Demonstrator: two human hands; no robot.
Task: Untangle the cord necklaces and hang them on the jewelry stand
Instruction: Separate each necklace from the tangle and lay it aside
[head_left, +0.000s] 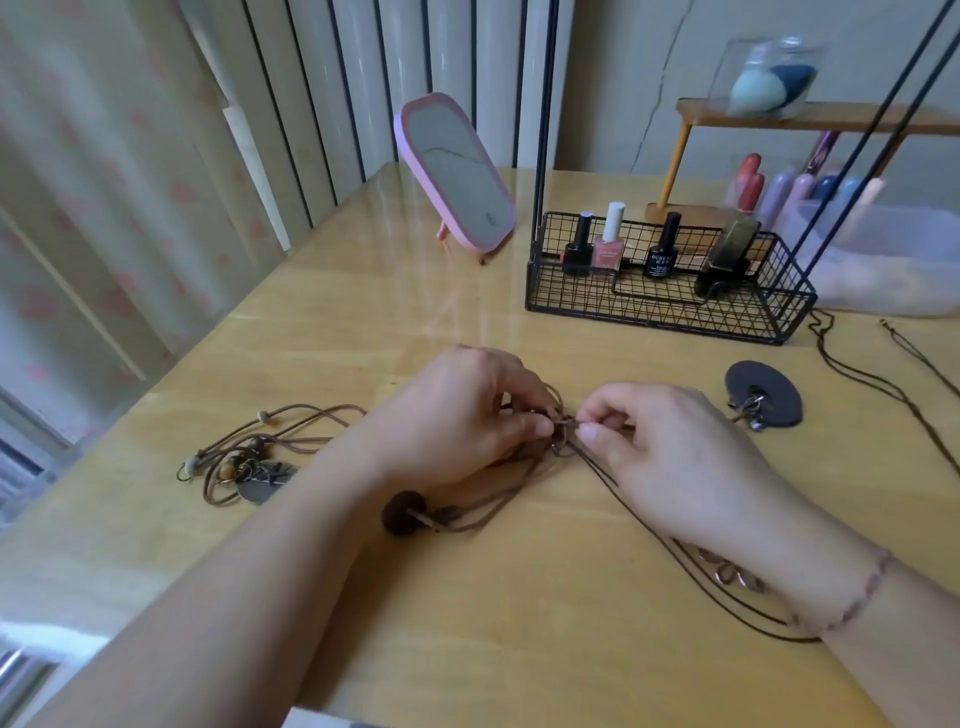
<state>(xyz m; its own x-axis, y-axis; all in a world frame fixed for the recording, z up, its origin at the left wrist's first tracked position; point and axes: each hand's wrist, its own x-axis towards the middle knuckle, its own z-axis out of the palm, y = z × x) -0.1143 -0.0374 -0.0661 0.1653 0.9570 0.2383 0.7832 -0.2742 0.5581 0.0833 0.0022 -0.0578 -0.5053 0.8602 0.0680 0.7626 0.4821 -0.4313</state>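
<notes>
Brown cord necklaces lie tangled on the wooden table (519, 623). Their knot (563, 428) sits at the table's middle, between my two hands. My left hand (457, 421) pinches the cords at the knot from the left. My right hand (670, 457) pinches a strand at the knot from the right. A beaded necklace with a metal pendant (244, 467) trails off to the left. A dark round bead (404, 512) on a cord lies under my left wrist. A dark oval pendant (763, 393) lies to the right. The black wire jewelry stand (670, 312) rises behind, its thin uprights running out of view.
Nail polish bottles (608, 244) stand in the stand's wire basket. A pink mirror (454, 174) leans at the back. A wooden shelf (810, 117) with a jar of sponges and a clear box of cosmetics (883, 260) fill the back right. Thin dark cords (883, 384) lie at the right edge.
</notes>
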